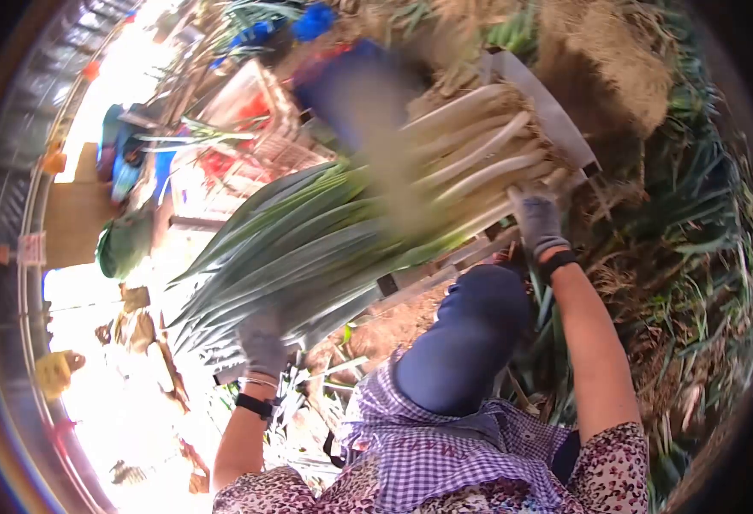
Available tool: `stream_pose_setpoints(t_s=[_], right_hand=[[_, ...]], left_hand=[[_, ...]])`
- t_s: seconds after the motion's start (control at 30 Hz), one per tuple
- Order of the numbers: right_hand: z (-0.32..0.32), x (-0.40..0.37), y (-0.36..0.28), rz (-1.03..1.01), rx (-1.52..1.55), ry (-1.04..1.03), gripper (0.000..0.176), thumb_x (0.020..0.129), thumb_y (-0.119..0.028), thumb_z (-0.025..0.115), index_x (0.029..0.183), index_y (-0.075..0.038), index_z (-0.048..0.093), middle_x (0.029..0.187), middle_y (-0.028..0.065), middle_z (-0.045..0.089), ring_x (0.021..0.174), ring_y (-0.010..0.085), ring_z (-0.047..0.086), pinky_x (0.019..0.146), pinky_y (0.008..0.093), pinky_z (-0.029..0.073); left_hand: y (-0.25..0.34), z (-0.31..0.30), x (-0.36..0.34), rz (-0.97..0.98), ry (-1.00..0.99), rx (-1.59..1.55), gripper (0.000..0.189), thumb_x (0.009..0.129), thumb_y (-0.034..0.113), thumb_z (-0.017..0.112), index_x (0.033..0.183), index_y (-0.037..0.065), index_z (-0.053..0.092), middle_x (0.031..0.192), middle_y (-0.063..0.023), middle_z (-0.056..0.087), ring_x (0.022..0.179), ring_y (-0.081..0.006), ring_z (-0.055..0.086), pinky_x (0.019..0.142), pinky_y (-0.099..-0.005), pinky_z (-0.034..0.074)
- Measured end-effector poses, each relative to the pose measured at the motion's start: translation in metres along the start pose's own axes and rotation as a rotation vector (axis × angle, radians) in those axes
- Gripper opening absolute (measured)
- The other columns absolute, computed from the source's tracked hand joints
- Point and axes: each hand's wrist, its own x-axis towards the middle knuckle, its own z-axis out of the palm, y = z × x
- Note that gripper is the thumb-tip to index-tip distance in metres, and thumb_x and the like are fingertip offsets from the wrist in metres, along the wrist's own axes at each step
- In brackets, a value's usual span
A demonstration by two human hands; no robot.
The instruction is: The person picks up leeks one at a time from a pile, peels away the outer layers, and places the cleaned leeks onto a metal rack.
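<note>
A thick bundle of leeks (pixel 333 218) lies across a low stand (pixel 445 267), green leaves to the left and white stems with roots to the right. My right hand (pixel 537 212), in a grey glove, is against the stems near the root end; its fingers are partly hidden. At the lower left, my left hand (pixel 265 343), also gloved, touches the underside of the leaf ends, and its fingers are blurred and hidden. A pale upright panel (pixel 556 111) stands beside the roots. A blurred shape crosses the middle of the bundle.
Pink plastic crates (pixel 261 128) stand behind the leaves at upper left. A blurred dark blue shape (pixel 351 90) is beyond the bundle. More leeks (pixel 702 206) and loose leaves lie on the right. My bent knee (pixel 488 300) is close to the stand.
</note>
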Motion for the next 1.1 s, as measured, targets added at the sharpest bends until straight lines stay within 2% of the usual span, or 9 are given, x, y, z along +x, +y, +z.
stream_pose_setpoints(t_s=[0.17, 0.27, 0.37, 0.5, 0.6, 0.67, 0.73, 0.87, 1.1], right_hand=[[-0.002, 0.002, -0.003, 0.049, -0.053, -0.034, 0.021, 0.087, -0.016, 0.050, 0.101, -0.011, 0.064, 0.097, 0.0126, 0.064, 0.099, 0.0298, 0.061, 0.085, 0.0423, 0.048], [-0.008, -0.001, -0.006, 0.060, -0.039, -0.062, 0.023, 0.090, -0.017, 0.048, 0.104, -0.011, 0.065, 0.098, 0.0130, 0.064, 0.096, 0.0301, 0.062, 0.083, 0.0438, 0.048], [0.029, -0.011, 0.006, 0.120, 0.116, -0.006, 0.026, 0.090, -0.017, 0.048, 0.110, -0.012, 0.065, 0.098, 0.0143, 0.064, 0.091, 0.0310, 0.064, 0.080, 0.0459, 0.049], [-0.028, -0.007, -0.009, 0.228, 0.171, -0.368, 0.034, 0.084, -0.017, 0.055, 0.117, -0.014, 0.065, 0.108, 0.0146, 0.064, 0.099, 0.0304, 0.062, 0.088, 0.0451, 0.047], [-0.040, -0.050, -0.009, 0.190, 0.327, 0.241, 0.043, 0.078, -0.014, 0.063, 0.120, -0.013, 0.062, 0.119, 0.0155, 0.059, 0.113, 0.0320, 0.055, 0.099, 0.0468, 0.041], [-0.044, -0.098, 0.000, 0.376, 0.393, 0.164, 0.048, 0.075, -0.012, 0.064, 0.123, -0.012, 0.060, 0.126, 0.0169, 0.056, 0.121, 0.0331, 0.050, 0.103, 0.0442, 0.039], [-0.043, -0.147, 0.012, 0.598, 0.336, 0.086, 0.052, 0.074, -0.013, 0.066, 0.126, -0.011, 0.058, 0.130, 0.0174, 0.054, 0.125, 0.0340, 0.048, 0.105, 0.0432, 0.039], [-0.033, -0.242, 0.046, 1.132, 0.163, -0.079, 0.061, 0.073, -0.021, 0.070, 0.132, -0.013, 0.054, 0.133, 0.0166, 0.052, 0.123, 0.0368, 0.050, 0.104, 0.0448, 0.040], [0.010, -0.348, 0.030, 1.359, 0.471, -0.477, 0.063, 0.083, -0.035, 0.064, 0.140, -0.016, 0.046, 0.137, 0.0173, 0.052, 0.124, 0.0360, 0.051, 0.105, 0.0443, 0.040]], left_hand=[[-0.112, 0.008, -0.015, -0.136, -0.630, 0.278, 0.035, 0.071, 0.009, 0.065, 0.106, 0.011, 0.066, 0.091, -0.0091, 0.066, 0.089, -0.0313, 0.063, 0.076, -0.0438, 0.048], [-0.038, -0.126, 0.015, -0.082, -0.261, -0.034, 0.034, 0.080, 0.010, 0.063, 0.114, 0.005, 0.063, 0.109, -0.0130, 0.066, 0.100, -0.0283, 0.064, 0.086, -0.0401, 0.049], [0.022, -0.147, 0.042, 0.093, 0.069, -0.474, 0.028, 0.081, 0.004, 0.062, 0.109, 0.009, 0.066, 0.099, -0.0117, 0.067, 0.091, -0.0275, 0.066, 0.079, -0.0398, 0.051], [0.104, -0.150, 0.103, 0.108, 0.205, -0.944, 0.012, 0.081, 0.000, 0.062, 0.092, 0.002, 0.068, 0.087, -0.0139, 0.068, 0.080, -0.0318, 0.066, 0.071, -0.0375, 0.052], [0.163, -0.211, 0.124, 0.225, 0.214, -1.294, 0.016, 0.084, -0.003, 0.058, 0.095, 0.001, 0.068, 0.088, -0.0154, 0.068, 0.081, -0.0277, 0.067, 0.072, -0.0342, 0.052], [0.208, -0.214, 0.132, 0.394, 0.110, -1.435, 0.017, 0.086, 0.001, 0.061, 0.100, 0.003, 0.070, 0.093, -0.0089, 0.070, 0.085, -0.0175, 0.067, 0.075, -0.0281, 0.051], [0.256, -0.223, 0.146, 0.644, 0.079, -1.228, 0.019, 0.084, 0.008, 0.062, 0.100, 0.000, 0.067, 0.094, -0.0188, 0.067, 0.082, -0.0330, 0.067, 0.075, -0.0376, 0.052], [0.324, -0.123, 0.219, 0.748, 0.107, -0.961, 0.034, 0.083, 0.014, 0.062, 0.113, 0.001, 0.061, 0.104, -0.0243, 0.064, 0.099, -0.0414, 0.061, 0.088, -0.0444, 0.048], [0.409, -0.093, 0.276, 0.702, -0.196, -0.561, 0.050, 0.084, 0.023, 0.055, 0.129, 0.002, 0.055, 0.127, -0.0268, 0.057, 0.121, -0.0403, 0.051, 0.105, -0.0433, 0.040]])
